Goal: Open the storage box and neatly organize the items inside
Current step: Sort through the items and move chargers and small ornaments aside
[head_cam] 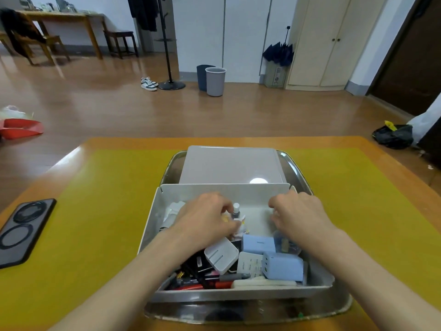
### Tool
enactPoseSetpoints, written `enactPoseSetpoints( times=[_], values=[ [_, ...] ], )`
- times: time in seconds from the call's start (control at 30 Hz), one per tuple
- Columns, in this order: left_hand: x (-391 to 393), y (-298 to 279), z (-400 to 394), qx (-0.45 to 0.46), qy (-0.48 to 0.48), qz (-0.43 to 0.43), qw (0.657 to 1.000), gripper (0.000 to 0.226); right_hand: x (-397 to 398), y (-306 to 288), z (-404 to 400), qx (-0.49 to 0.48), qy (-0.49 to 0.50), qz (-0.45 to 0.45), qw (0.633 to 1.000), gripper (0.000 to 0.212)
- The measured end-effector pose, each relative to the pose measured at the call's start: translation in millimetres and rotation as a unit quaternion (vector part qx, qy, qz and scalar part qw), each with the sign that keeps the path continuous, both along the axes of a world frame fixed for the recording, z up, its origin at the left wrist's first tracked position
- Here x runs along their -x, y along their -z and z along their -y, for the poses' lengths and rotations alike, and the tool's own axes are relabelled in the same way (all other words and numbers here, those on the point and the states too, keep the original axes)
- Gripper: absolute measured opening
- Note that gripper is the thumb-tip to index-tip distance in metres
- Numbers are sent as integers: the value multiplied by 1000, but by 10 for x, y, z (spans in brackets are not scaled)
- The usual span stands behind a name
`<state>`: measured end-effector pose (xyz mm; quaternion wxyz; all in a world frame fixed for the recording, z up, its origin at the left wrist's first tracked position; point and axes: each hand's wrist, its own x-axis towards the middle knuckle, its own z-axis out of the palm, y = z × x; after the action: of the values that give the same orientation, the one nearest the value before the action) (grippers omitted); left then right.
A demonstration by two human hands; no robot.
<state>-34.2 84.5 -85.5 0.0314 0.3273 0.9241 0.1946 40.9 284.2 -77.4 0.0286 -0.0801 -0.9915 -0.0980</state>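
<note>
The white storage box [152, 218] stands open on a metal tray [298, 168], its grey lid [229, 163] lying behind it. Inside lie blue chargers [282, 266], a white charger [220, 255], pens [202, 283] along the front wall and white packets [173, 212] at the left. My left hand [205, 216] reaches into the box with curled fingers beside a small white-capped bottle [235, 209] and some small white items. My right hand [300, 213] is in the box too, fingers curled down over its bare right rear area; what they touch is hidden.
A black phone case [22, 231] lies at the left on the yellow mat [100, 211] covering the wooden table. Beyond the table are wooden floor, two bins [213, 80], a coat stand and cupboards.
</note>
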Motion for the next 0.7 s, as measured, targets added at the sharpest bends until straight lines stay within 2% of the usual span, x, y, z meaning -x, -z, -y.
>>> enactPoseSetpoints(
  times=[0.13,0.4,0.47,0.6,0.7],
  values=[
    [-70,80,-97,17,31,-25,999,39,31,47,-33,-38,16,6,999,5],
    [-36,172,-69,-8,15,-32,999,21,82,109,-38,-106,-9,44,993,4],
    [-38,169,-74,-12,12,-26,1000,22,106,97,-68,-106,-21,42,993,3],
    [-56,173,-84,-9,16,-18,1000,24,128,104,-56,-107,-27,38,993,20],
    [-64,186,-87,-16,17,-4,1000,25,141,108,-64,-52,-22,-2,998,19]
  ],
)
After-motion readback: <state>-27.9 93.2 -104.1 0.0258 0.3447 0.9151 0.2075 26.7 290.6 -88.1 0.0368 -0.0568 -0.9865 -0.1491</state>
